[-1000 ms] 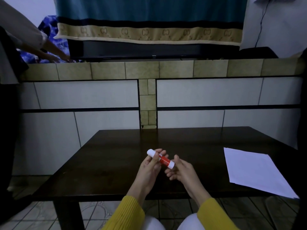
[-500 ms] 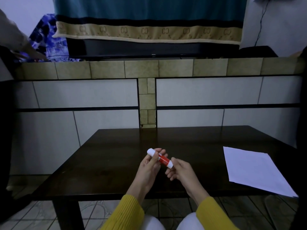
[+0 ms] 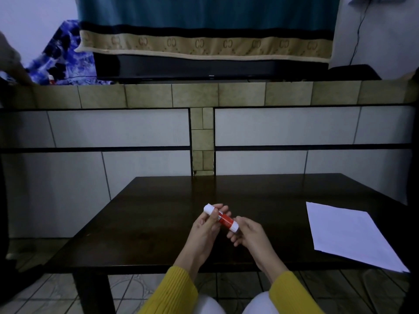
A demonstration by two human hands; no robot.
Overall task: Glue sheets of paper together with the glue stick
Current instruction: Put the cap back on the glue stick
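The glue stick point(image 3: 221, 218), capped, is held above the table point(image 3: 158, 223), left of the paper sheets point(image 3: 347, 234). Left hand point(image 3: 205, 227) curls around its barrel; right hand point(image 3: 246, 231) pinches its near end. Step judged: uncapping. Next: pull the cap off while steadying the barrel.

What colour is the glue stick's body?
Red, with white ends, on the glue stick; the head view shows it.
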